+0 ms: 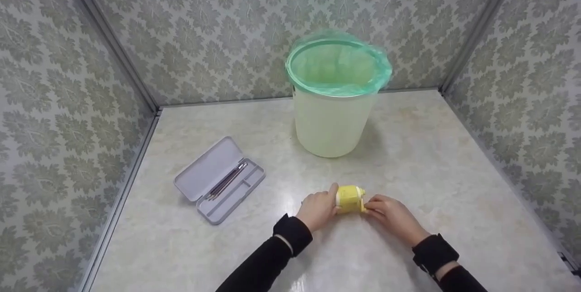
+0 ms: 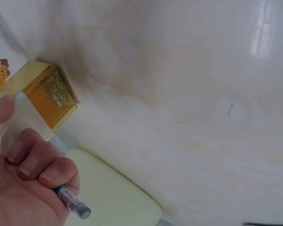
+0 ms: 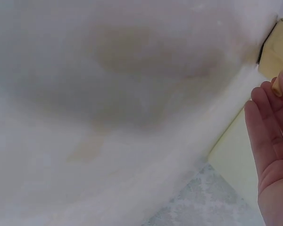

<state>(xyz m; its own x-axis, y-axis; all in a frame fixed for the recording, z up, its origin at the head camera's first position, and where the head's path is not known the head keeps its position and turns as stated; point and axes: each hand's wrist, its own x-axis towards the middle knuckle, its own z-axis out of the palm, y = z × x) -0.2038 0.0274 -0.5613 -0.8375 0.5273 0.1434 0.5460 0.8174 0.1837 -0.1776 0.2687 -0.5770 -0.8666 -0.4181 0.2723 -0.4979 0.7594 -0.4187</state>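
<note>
A yellow crank pencil sharpener (image 1: 348,199) with a white end is on the table between both hands. My left hand (image 1: 317,209) holds its white end. In the left wrist view, a pencil (image 2: 71,201) shows its grey eraser end below the curled fingers of that hand; its other end is hidden. Shavings show through the sharpener's amber window (image 2: 53,96). My right hand (image 1: 397,219) pinches the small yellow crank handle (image 3: 276,87) between thumb and fingers.
Left of the hands lies an open grey pencil case (image 1: 231,203) with several pencils (image 1: 227,182) in it. Behind the hands stands a pale bin (image 1: 333,124), lined with a green plastic bag (image 1: 383,67). Patterned panels (image 1: 245,33) border the table at the back and sides.
</note>
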